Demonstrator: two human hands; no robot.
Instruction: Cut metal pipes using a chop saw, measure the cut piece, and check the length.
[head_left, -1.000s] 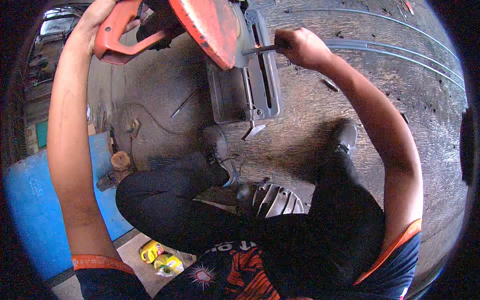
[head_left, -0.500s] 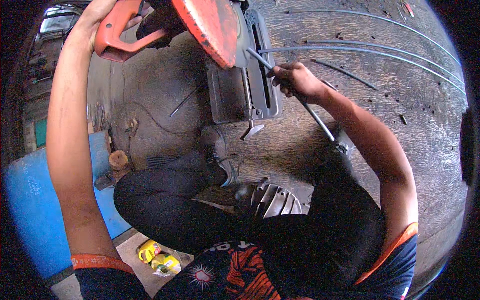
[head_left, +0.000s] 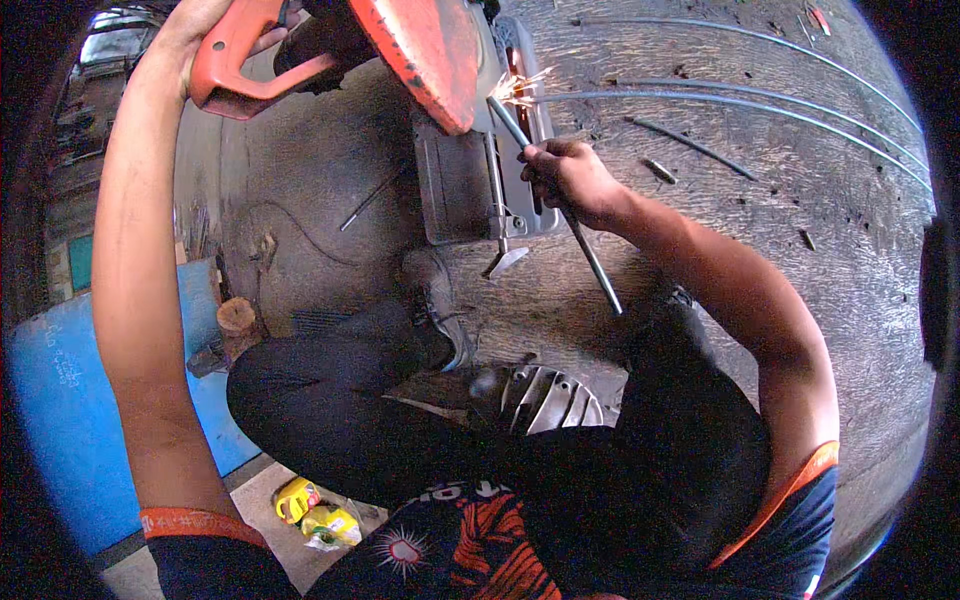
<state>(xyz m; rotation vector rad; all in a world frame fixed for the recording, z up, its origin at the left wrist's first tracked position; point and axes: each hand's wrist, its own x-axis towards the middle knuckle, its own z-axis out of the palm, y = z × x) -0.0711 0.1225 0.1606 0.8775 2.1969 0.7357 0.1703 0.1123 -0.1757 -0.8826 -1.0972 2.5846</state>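
My left hand point(head_left: 205, 28) is closed round the orange handle point(head_left: 228, 72) of a cut-off saw, its fingers partly seen through the handle's opening. The saw's worn orange blade guard point(head_left: 425, 65) leans over a grey metal base point(head_left: 450, 190). Gripped in my right hand point(head_left: 575, 182) is a grey metal rod point(head_left: 598, 265), slanting from the saw down toward my knee. Bright sparks point(head_left: 518, 88) spray right from the rod's upper end beside the guard. The blade's contact with the rod is hard to make out.
Long thin rods point(head_left: 740, 98) lie on the floor at the right, with a short dark rod point(head_left: 690, 148) and a stubby piece point(head_left: 660, 171) nearby. A finned metal part point(head_left: 550, 400) sits between my legs. At left are a blue panel point(head_left: 75, 420) and a wood block point(head_left: 236, 316).
My right hand has shifted left toward the saw, and the rod's lower end has swung left. Sparks have appeared at its upper end. My left hand stays on the handle.
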